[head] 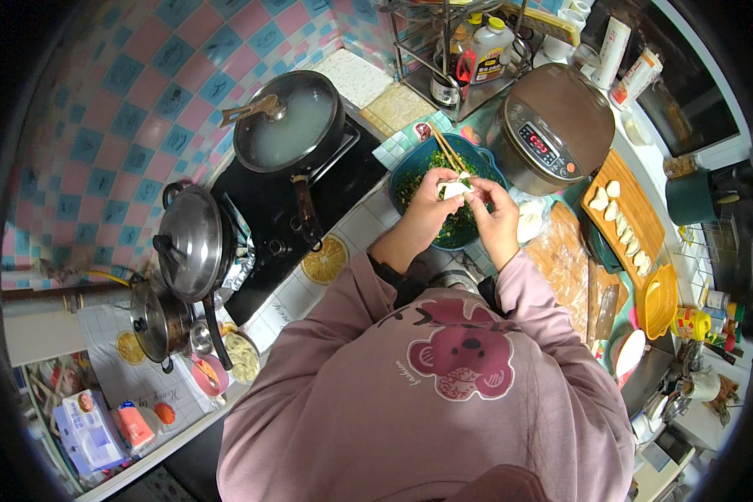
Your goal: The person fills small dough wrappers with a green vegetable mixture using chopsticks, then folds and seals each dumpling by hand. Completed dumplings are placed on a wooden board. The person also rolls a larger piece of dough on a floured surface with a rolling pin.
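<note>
Between my two hands, a white dumpling wrapper (455, 189) is held folded, with a bit of green filling showing at its edge. My left hand (428, 199) grips its left side. The fingers of my right hand (495, 210) pinch the other side. Both hands are over a blue basin (399, 168) of chopped green filling (450, 231). A pair of wooden chopsticks (447, 148) leans in the basin, their tips hidden near my fingers. Just right of my right hand lie pale round wrappers (530, 219) in clear plastic.
Several shaped dumplings (621, 227) sit on a wooden board (644, 218) at the right. A rice cooker (555, 128) with a lit display stands behind the basin. To the left, a glass-lidded pan (288, 122) rests on the black gas stove (260, 207), near a lidded wok (191, 241). A cutting board (561, 251) lies under plastic film.
</note>
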Available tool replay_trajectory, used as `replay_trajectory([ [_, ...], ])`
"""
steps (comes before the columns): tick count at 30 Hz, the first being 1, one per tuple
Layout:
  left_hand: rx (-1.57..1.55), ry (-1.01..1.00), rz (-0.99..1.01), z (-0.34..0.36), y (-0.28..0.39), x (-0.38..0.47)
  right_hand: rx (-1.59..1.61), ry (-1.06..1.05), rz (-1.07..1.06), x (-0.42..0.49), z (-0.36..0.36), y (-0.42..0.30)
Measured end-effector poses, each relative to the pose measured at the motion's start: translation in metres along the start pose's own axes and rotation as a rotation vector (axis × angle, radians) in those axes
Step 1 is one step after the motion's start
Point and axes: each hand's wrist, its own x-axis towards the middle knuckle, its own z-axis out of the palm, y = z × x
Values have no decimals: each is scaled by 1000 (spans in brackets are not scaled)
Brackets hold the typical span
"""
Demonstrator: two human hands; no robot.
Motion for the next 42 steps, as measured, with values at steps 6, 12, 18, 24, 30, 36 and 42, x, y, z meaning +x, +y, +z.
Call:
replay_trajectory([
  [6, 186, 46, 145, 6, 3, -1, 219, 91, 74, 0, 2, -12],
  [12, 241, 34, 207, 9, 2, 0, -4, 85, -130, 0, -3, -18],
  [18, 107, -6, 162, 18, 7, -1, -84, 206, -193, 0, -8, -20],
  [24, 193, -24, 119, 21, 12, -4, 48, 194, -7, -5, -13, -17],
  [30, 154, -17, 143, 21, 10, -3, -67, 145, -179, 0, -20, -22],
  [36, 226, -35, 118, 16, 14, -3, -11, 57, -175, 1, -22, -26],
  [42, 437, -98, 112, 19, 23, -4, -108, 90, -238, -2, -27, -29],
])
